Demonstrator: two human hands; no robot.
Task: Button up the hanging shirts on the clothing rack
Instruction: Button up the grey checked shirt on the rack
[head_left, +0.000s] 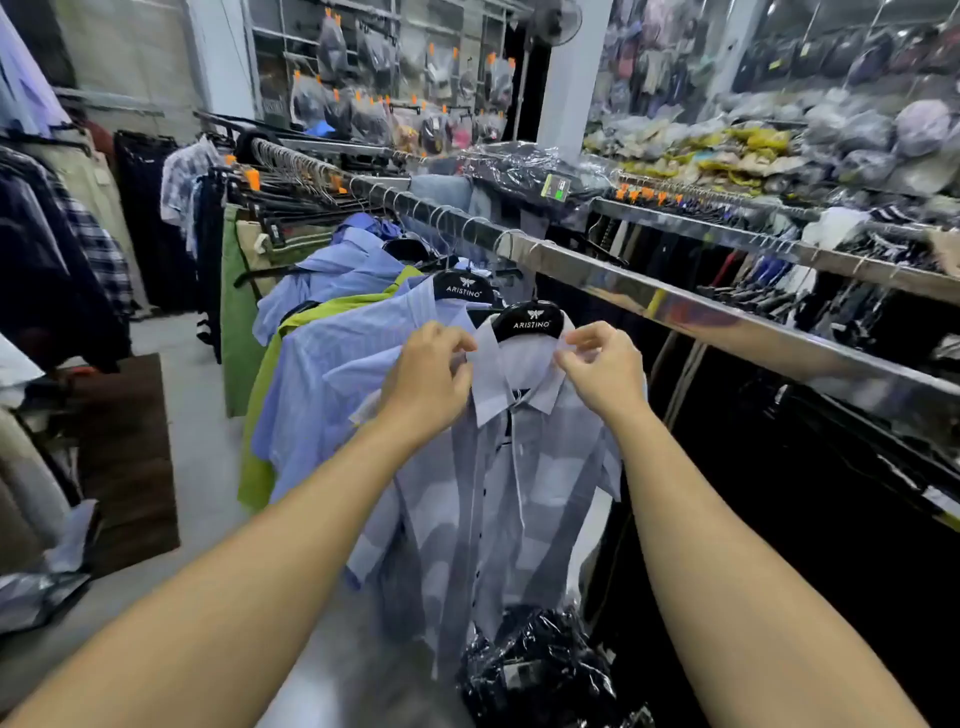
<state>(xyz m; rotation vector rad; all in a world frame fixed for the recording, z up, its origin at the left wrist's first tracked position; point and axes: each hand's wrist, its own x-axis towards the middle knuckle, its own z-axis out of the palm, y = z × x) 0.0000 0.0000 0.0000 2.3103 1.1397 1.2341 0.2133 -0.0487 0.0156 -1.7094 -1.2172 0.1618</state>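
While the left hand (426, 379) and right hand (602, 371) each pinch the collar of the front shirt (498, 499) hanging on the rack rail (675, 306), collar-straightening appears under way; buttoning the placket likely follows.

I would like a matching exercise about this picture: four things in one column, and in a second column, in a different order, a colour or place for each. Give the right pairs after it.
Things:
1. front shirt
2. hanger of the front shirt
3. left hand
4. third shirt in the row

Colour or place:
A. black, with white lettering
B. green
C. pale blue and grey checks, with dark buttons
D. at the collar's left side, pinching the cloth

Pairs: 1-C, 2-A, 3-D, 4-B. The right hand pinches the collar's other side.
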